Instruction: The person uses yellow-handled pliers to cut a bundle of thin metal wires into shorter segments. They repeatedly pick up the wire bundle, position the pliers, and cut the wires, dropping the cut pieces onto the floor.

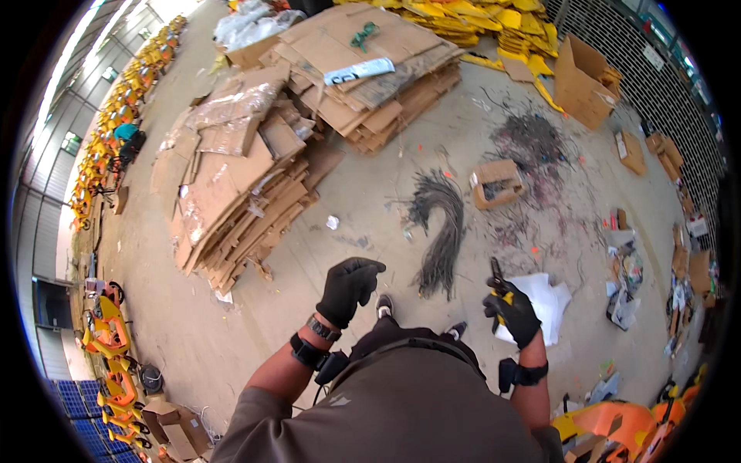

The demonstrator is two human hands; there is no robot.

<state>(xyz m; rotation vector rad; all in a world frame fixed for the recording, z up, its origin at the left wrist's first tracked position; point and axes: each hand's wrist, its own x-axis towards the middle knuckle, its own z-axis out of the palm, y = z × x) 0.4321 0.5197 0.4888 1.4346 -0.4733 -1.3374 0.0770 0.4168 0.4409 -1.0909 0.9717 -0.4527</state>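
My left hand [349, 289], in a black glove, is held out over the floor with its fingers bent and nothing visible in it. My right hand [515, 312], gloved in black too, grips a hand tool with yellow-and-black handles, probably pliers or cutters [496, 276], whose dark jaws point away from me. Beyond and between my hands a long bundle of dark cables [443, 249] lies on the floor, curved at its far end. White sheets [544, 301] lie below my right hand. An opened cardboard box [483, 199] holding dark pieces stands right of the bundle.
Stacks of flattened cardboard [231, 191] lie ahead and left. Tangled wire scraps [532, 139] are strewn ahead right, near a tall cardboard box [584, 81] and piled yellow panels [509, 29]. Yellow scooters [110, 330] line the left; orange and yellow body parts [613, 422] are at lower right.
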